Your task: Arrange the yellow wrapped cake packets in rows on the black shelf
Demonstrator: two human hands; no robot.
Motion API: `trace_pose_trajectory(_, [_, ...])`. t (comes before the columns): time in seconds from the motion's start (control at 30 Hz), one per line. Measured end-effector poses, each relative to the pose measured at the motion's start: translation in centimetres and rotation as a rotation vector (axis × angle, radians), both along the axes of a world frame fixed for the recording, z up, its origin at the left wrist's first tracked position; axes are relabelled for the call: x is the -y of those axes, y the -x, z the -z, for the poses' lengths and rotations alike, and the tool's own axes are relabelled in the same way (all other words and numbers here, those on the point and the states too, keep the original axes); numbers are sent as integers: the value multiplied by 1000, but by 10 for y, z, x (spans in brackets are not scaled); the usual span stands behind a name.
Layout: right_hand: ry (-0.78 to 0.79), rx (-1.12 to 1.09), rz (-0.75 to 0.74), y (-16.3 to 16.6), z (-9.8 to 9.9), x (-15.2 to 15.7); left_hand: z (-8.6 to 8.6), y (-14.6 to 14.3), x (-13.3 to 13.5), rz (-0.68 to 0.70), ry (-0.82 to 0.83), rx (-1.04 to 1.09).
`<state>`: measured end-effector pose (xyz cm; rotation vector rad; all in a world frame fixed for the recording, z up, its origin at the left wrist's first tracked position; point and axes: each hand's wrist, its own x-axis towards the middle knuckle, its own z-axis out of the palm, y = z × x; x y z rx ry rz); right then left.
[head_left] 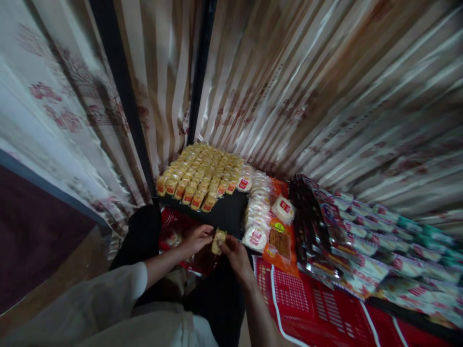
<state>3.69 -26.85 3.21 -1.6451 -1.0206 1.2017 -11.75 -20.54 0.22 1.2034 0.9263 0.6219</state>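
Observation:
My left hand [197, 237] and my right hand [233, 254] meet low in the middle of the picture, both pinched on one small yellowish wrapped snack packet [218, 241]. Just beyond them lies a dark shelf board [229, 214]. At its far left stand several rows of the same yellow packets with red labels [198, 176]. Under my left hand sits a red crate [170, 222] with a packet inside.
White round wrapped cakes [258, 212] lie in a row right of the yellow packets, with an orange snack bag [279, 243] in front. Dark and colourful packets [361, 241] fill the right side. A red perforated crate [307, 303] sits lower right. Striped curtains [307, 86] hang behind.

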Motion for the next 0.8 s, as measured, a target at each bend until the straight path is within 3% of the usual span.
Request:
trace_pose_trajectory(0.17, [-57,-255,215,3,-20,-6,-18,-9,9,-23,-30,-68])
trace_pose_trajectory(0.37, [-22,-487,431,20,-20,-7,-28,-18,12,-84,69,-5])
trace_pose_trajectory(0.43, [-15,-517,450,26,-17,-6,-30,-16,12,-143,-17,-130])
trace_pose_trajectory(0.53, [-6,-486,483,32,-12,-7,-35,-4,13,-205,-295,-293])
trace_pose_trajectory(0.63, [-42,-500,433,37,-13,-9,-41,10,12,-231,-528,-312])
trace_pose_trajectory(0.8, [-111,-673,292,39,-22,-9,-46,24,7,-246,-718,-315])
